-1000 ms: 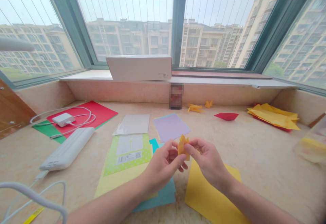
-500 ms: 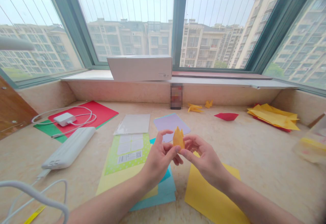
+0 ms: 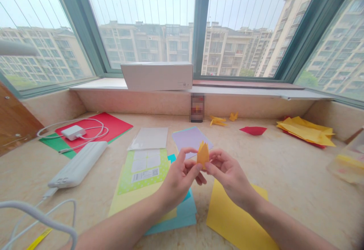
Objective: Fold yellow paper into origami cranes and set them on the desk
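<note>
A small folded yellow paper piece (image 3: 203, 154) with pointed tips at its top is held upright between my two hands above the table. My left hand (image 3: 184, 172) pinches its lower left side, thumb at the bottom edge. On the other side, my right hand (image 3: 226, 168) grips the lower right edge between thumb and fingers. Parts of the fingers behind the paper are hidden. Beneath my right forearm lies a flat yellow sheet (image 3: 227, 216). Pale yellow and blue sheets (image 3: 182, 221) lie under my left forearm, with a green dotted packet (image 3: 125, 183) beside them.
Purple paper (image 3: 189, 138) lies beyond my hands. Folded yellow pieces (image 3: 217, 121), a red folded piece (image 3: 253, 130) and a yellow paper pile (image 3: 307, 128) are farther right. At left are a white power bank (image 3: 78, 164), a charger (image 3: 73, 132) and cables. A pixelated upright device (image 3: 197, 107) leans at the wall.
The folded yellow paper has moved slightly right and turned a little, showing a broader face. My right thumb has shifted on its lower edge. Both hands still hold it.
</note>
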Demonstrator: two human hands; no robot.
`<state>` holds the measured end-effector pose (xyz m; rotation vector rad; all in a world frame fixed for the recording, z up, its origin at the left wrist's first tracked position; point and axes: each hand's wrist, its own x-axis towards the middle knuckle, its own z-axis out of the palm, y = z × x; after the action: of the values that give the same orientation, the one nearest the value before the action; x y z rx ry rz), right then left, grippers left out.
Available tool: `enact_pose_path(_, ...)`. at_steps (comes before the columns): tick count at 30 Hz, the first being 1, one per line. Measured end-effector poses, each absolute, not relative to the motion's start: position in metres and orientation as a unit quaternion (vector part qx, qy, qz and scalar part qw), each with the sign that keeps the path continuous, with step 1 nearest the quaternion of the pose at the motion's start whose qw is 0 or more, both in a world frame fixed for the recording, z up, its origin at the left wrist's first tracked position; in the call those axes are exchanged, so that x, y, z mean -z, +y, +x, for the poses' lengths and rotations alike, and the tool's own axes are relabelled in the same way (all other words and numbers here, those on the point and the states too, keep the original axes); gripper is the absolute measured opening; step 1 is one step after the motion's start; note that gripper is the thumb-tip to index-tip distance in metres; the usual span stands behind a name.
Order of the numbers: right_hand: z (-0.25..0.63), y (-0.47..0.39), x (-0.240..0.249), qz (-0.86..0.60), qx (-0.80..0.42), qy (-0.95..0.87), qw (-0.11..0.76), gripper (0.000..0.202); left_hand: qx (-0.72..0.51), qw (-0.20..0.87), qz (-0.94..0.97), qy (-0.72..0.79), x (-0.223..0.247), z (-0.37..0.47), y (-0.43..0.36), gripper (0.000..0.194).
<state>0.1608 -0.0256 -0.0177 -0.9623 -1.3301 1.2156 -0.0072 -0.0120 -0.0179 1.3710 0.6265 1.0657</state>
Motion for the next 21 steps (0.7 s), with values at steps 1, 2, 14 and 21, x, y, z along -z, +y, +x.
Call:
enact_pose_path(1,0.160,-0.026,0.018,-0.396,-0.512,-0.552,0.526,0.021,-0.460,0.603,0.593,0.270,0.018,-0.007,-0.012,0.030)
enact_pose_path(2,0.160,-0.026,0.017,-0.388,-0.519,-0.549,0.528,0.020,-0.461,0.601,0.595,0.268,0.018,-0.007,-0.012,0.029)
enact_pose_path(14,0.167,-0.021,0.014,-0.395,-0.495,-0.569,0.525,0.016,-0.474,0.607,0.589,0.245,0.014,-0.009,-0.012,0.025)
enact_pose_path(21,0.172,-0.021,0.012,-0.355,-0.425,-0.631,0.543,0.008,-0.475,0.640,0.556,0.235,0.011,-0.011,-0.013,0.026)
